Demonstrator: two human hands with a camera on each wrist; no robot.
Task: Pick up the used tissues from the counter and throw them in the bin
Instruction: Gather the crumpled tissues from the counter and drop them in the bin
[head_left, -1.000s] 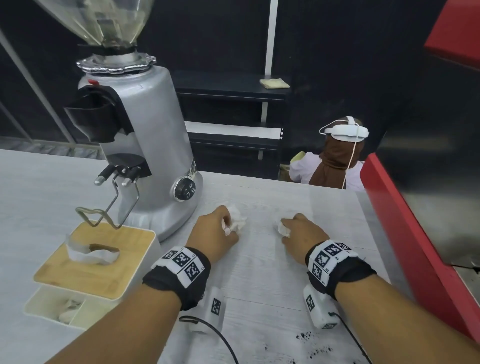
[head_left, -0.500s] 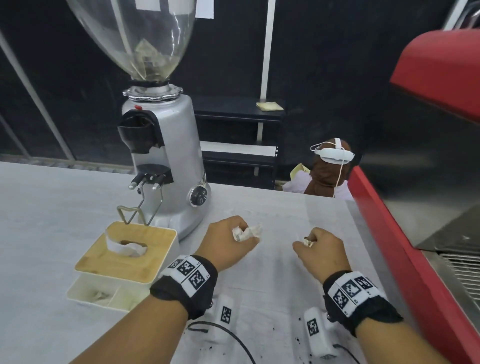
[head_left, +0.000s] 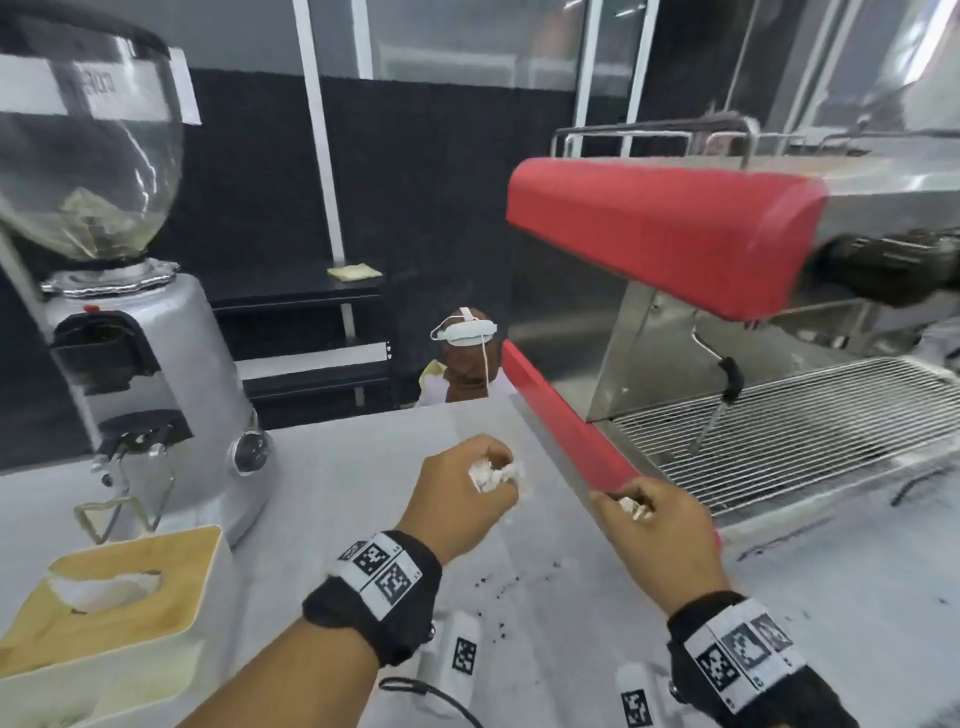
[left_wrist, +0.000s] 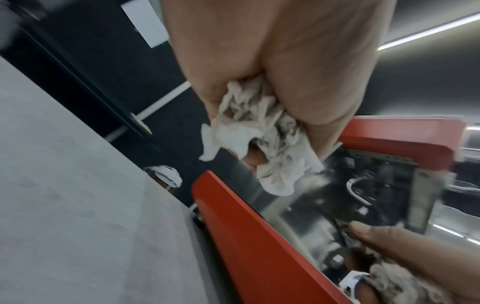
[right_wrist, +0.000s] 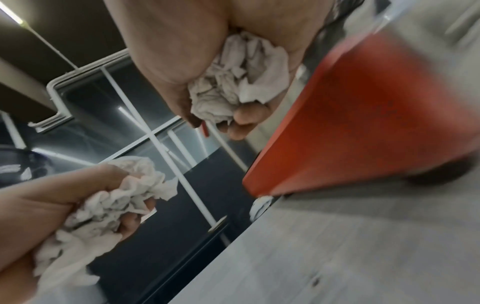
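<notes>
My left hand (head_left: 470, 499) is raised above the grey counter (head_left: 337, 499) and grips a crumpled white tissue (head_left: 491, 475). The left wrist view shows that tissue (left_wrist: 259, 144) bunched in the curled fingers. To its right, my right hand (head_left: 649, 525) grips a second, smaller crumpled tissue (head_left: 635, 508), which sits against the palm (right_wrist: 233, 86) in the right wrist view. The left hand's tissue (right_wrist: 111, 201) also appears low left there. Both hands hover close to the red side of the espresso machine (head_left: 566, 431). No bin is in view.
A silver coffee grinder (head_left: 150, 374) stands at the left, with a wooden-topped tissue box (head_left: 119, 613) in front of it. The red espresso machine (head_left: 665, 234) with its metal drip grate (head_left: 789, 431) fills the right. Dark coffee specks (head_left: 498, 587) dot the counter. A person sits beyond the counter's far edge.
Both hands have lifted off the counter with their tissues and moved right, toward the espresso machine. My head has turned up and to the right.
</notes>
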